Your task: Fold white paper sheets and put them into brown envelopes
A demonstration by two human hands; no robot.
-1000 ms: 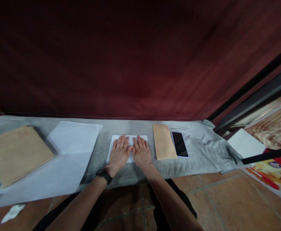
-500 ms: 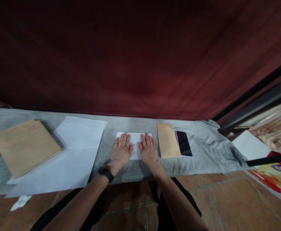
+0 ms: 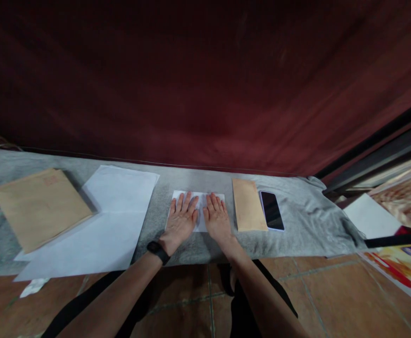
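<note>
Two hands (image 3: pixel 183 222) (image 3: pixel 217 222) wider apart than a second ago; both spread flat on one white paper (image 3: pixel 201 226)

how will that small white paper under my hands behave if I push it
The white paper is probably light and bendy, since it looks thin. It's unlikely to roll or tip, lying flat on the gray cloth. It may drag rather than glide, because that cloth looks soft and wrinkles at the right.
</note>
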